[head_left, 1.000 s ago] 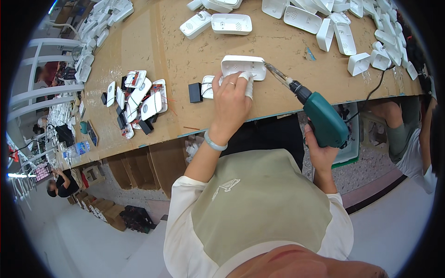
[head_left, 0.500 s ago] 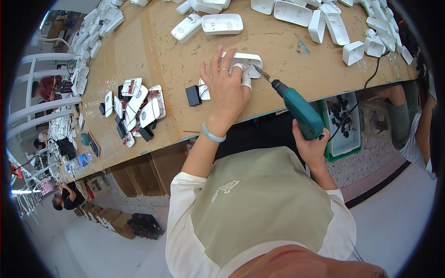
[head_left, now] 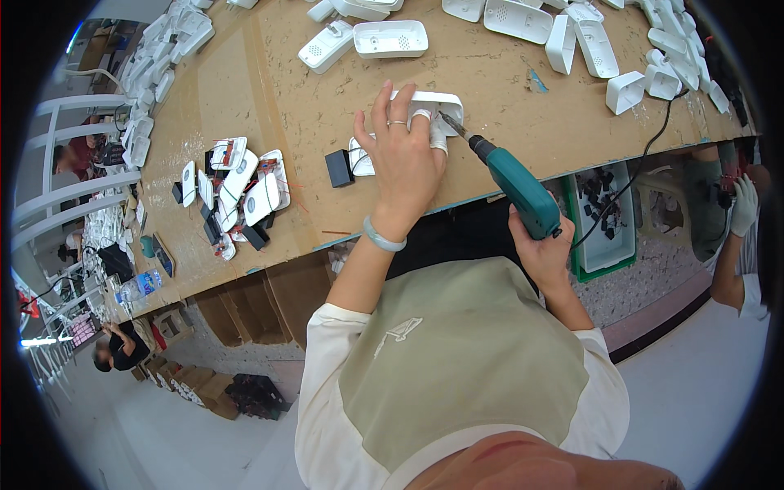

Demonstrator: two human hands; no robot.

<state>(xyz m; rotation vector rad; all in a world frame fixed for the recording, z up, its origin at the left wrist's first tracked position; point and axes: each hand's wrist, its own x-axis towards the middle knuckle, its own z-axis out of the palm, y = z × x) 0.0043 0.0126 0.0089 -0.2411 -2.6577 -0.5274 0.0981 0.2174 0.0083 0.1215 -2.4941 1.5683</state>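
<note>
A white plastic housing lies on the table in front of me, partly hidden by my left hand. My left fingers hold it down, with white coverings on two of them and a ring on another. In my right hand is a green corded electric screwdriver, gripped by its rear end. Its metal bit points into the open housing; the exact contact point is too small to tell. Beside my left hand lie a black block and a white part, joined by a wire.
A pile of wired white parts and black blocks lies to the left. White housings line the far side. A green-rimmed bin of black pieces stands below the table's right edge. A co-worker's gloved hand is at far right.
The screwdriver and my right hand have shifted slightly left, bringing the bit further into the housing. My left hand stays on the housing. A co-worker's gloved hand has come into view at right.
</note>
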